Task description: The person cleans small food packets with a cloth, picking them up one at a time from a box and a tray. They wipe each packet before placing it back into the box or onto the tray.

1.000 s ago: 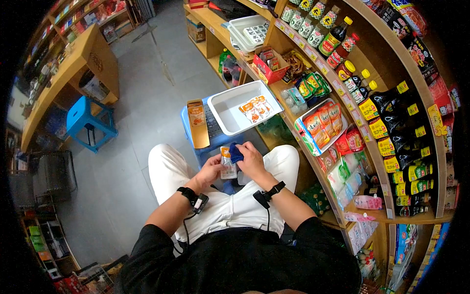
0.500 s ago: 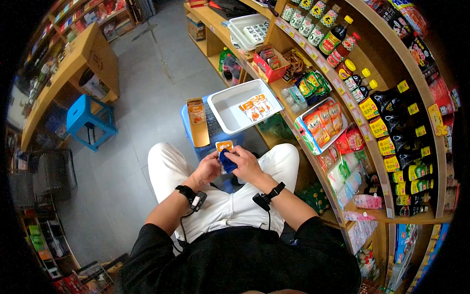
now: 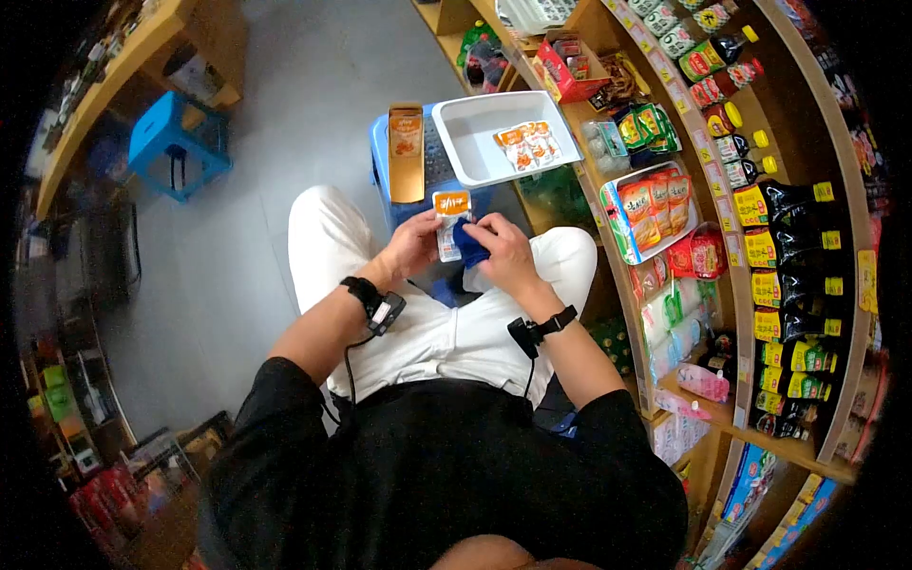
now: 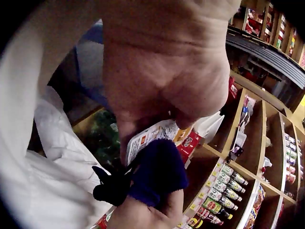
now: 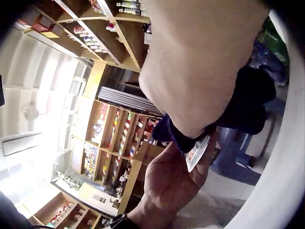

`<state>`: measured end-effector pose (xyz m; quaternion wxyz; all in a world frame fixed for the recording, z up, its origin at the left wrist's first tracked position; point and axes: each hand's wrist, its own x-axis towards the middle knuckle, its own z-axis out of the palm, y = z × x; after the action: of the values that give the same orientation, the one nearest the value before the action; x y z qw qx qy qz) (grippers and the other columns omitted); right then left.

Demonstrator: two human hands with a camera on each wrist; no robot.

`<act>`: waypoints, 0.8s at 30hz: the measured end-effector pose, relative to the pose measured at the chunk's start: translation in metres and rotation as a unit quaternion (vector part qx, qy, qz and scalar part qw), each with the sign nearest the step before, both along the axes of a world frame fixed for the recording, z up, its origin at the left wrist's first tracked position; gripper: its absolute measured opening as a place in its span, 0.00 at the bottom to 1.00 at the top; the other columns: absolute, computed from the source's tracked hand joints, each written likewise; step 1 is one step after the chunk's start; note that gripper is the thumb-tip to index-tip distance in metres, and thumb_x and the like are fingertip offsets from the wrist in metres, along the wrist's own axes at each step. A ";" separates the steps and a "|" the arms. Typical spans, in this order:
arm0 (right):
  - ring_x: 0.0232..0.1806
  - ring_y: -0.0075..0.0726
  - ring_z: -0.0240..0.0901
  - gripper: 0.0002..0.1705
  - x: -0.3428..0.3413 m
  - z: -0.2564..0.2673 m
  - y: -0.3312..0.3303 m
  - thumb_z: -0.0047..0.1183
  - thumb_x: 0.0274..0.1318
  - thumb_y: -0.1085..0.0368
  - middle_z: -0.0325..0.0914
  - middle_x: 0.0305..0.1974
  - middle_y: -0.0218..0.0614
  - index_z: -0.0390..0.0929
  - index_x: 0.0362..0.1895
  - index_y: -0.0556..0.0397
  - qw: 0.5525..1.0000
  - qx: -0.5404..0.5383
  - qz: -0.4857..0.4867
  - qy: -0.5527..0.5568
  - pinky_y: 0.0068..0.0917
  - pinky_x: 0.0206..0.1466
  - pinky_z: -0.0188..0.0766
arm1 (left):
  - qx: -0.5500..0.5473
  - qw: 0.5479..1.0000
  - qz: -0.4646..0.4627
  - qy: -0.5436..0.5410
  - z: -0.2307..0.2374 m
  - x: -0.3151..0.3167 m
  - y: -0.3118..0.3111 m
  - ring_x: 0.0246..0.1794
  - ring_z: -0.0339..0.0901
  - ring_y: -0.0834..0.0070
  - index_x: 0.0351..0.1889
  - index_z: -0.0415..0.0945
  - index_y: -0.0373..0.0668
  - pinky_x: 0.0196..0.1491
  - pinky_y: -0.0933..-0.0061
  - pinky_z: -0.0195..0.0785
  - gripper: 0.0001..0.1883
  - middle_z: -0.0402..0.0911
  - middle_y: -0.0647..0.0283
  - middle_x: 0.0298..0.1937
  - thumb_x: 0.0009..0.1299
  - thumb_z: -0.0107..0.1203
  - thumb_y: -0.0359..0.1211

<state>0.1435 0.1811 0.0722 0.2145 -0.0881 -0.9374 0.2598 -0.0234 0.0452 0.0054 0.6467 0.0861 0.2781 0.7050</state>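
Between thumb and fingers, my left hand point(image 3: 411, 247) grips the left edge of an orange-and-white food packet point(image 3: 452, 204), held upright over my lap. My right hand point(image 3: 509, 255) holds a dark blue cloth point(image 3: 470, 246) against the packet's right side. In the left wrist view, the packet's printed side point(image 4: 148, 139) shows behind the bunched cloth point(image 4: 159, 174). The right wrist view shows only a sliver of the packet point(image 5: 196, 153) between the two hands. Past my hands, an open cardboard box point(image 3: 407, 179) and a white tray point(image 3: 454, 152) with several similar packets point(image 3: 528, 144) stand side by side.
The box and tray rest on a blue perforated stool point(image 3: 381, 157) in front of my knees. Shelves on the right hold dark sauce bottles point(image 3: 793, 252), a tray of red-orange packs point(image 3: 655, 211) and a red box point(image 3: 565, 76). Another blue stool point(image 3: 176, 142) stands left on the grey floor.
The head view has shifted. The cloth, earlier at the packet's top and then across its middle, is now at its right side, leaving the orange top uncovered. The left hand keeps its grip.
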 end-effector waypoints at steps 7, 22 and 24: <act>0.45 0.51 0.77 0.29 -0.006 -0.006 0.005 0.60 0.36 0.76 0.75 0.42 0.41 0.83 0.51 0.53 0.997 -0.047 -0.065 -0.017 0.41 0.49 0.76 | -0.035 0.999 -0.030 0.023 -0.009 0.006 0.001 0.56 0.81 0.69 0.64 0.70 0.40 0.61 0.62 0.75 0.16 0.81 0.60 0.57 0.81 0.42 0.32; 0.46 0.50 0.77 0.24 -0.011 -0.010 0.005 0.61 0.43 0.68 0.76 0.44 0.40 0.82 0.50 0.53 0.990 -0.091 -0.097 -0.043 0.40 0.52 0.76 | -0.007 0.999 -0.025 0.038 -0.005 0.007 -0.001 0.58 0.79 0.69 0.68 0.66 0.41 0.64 0.60 0.72 0.19 0.79 0.62 0.59 0.82 0.43 0.33; 0.46 0.50 0.77 0.24 -0.009 -0.013 0.004 0.61 0.43 0.68 0.76 0.44 0.39 0.83 0.50 0.53 0.990 -0.095 -0.099 -0.040 0.40 0.52 0.76 | -0.014 0.999 -0.028 0.042 -0.004 0.007 -0.002 0.58 0.79 0.69 0.68 0.66 0.41 0.64 0.59 0.72 0.19 0.79 0.62 0.59 0.82 0.43 0.33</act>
<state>0.1349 0.1852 0.0596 0.1923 -0.2112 -0.9028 0.3214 -0.0160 0.0430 0.0014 0.6553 0.1144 0.3127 0.6780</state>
